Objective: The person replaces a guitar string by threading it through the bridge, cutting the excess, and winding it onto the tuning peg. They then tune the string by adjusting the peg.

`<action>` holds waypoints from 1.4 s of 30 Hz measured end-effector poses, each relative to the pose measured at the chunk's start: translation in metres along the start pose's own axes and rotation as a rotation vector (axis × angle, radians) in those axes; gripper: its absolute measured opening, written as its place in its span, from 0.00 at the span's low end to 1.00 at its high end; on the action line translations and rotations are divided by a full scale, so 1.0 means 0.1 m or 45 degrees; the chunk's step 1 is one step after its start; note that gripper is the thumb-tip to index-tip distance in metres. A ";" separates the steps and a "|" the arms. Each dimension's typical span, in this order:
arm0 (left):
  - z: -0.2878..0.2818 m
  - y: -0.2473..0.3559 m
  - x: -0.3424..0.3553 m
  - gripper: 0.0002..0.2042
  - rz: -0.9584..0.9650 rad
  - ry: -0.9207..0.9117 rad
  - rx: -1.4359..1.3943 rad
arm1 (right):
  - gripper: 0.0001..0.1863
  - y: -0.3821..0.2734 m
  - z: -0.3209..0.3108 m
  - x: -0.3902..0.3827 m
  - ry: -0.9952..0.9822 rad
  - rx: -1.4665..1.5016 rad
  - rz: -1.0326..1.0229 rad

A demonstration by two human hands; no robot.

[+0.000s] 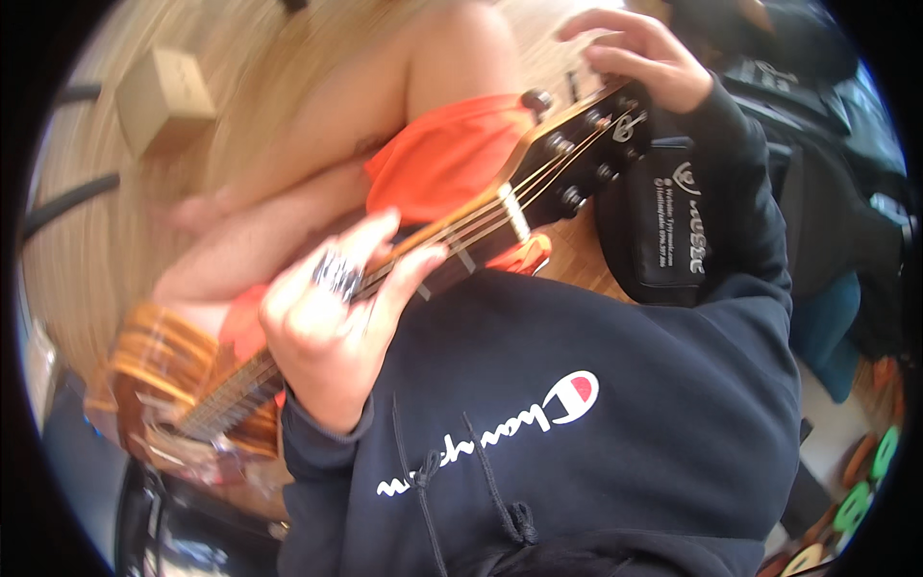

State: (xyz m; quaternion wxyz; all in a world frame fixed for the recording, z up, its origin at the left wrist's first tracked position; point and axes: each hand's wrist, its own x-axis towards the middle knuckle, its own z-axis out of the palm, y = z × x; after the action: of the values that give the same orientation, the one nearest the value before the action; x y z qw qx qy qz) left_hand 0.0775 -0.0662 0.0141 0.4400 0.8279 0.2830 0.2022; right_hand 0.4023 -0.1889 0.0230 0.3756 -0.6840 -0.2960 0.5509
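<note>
An acoustic guitar with a black headstock (pixel 609 130) and wood-striped body (pixel 163 351) lies diagonally across my lap. My left hand (pixel 336 303), wearing a patterned ring, is closed round the guitar neck (pixel 461 236), with a thumb and finger along the strings. At the upper right, my right hand (pixel 644 67) is at the far end of the headstock, fingers curved and apart beside the tuning pegs; whether a fingertip touches a peg I cannot tell. Orange cloth (pixel 433 159) shows over my bare legs (pixel 356 87) behind the neck.
A cardboard box (pixel 163 101) stands on the wooden floor (pixel 96 250) at upper left, near black curved bars (pixel 67 197). Black padded bags (pixel 635 236) lie at my right. Colourful round pieces (pixel 856 500) show at the lower right, and a dark glossy object (pixel 144 514) at lower left.
</note>
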 end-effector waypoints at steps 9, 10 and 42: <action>-0.04 -0.16 -0.29 0.13 0.317 0.113 0.444 | 0.20 0.78 -0.27 0.26 0.359 0.144 -0.124; -0.03 -0.15 -0.35 0.13 0.294 0.123 0.467 | 0.21 0.77 -0.34 0.29 0.248 0.181 -0.135; 0.39 0.35 0.33 0.12 0.216 -0.097 0.219 | 0.14 0.46 -0.10 0.24 0.268 0.057 -0.181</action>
State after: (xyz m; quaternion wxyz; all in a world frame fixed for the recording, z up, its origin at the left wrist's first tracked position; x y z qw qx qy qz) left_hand 0.1352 -0.0849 0.0253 0.3591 0.8906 0.2114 0.1819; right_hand 0.4173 -0.1956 -0.0273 0.4580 -0.7067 -0.2903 0.4545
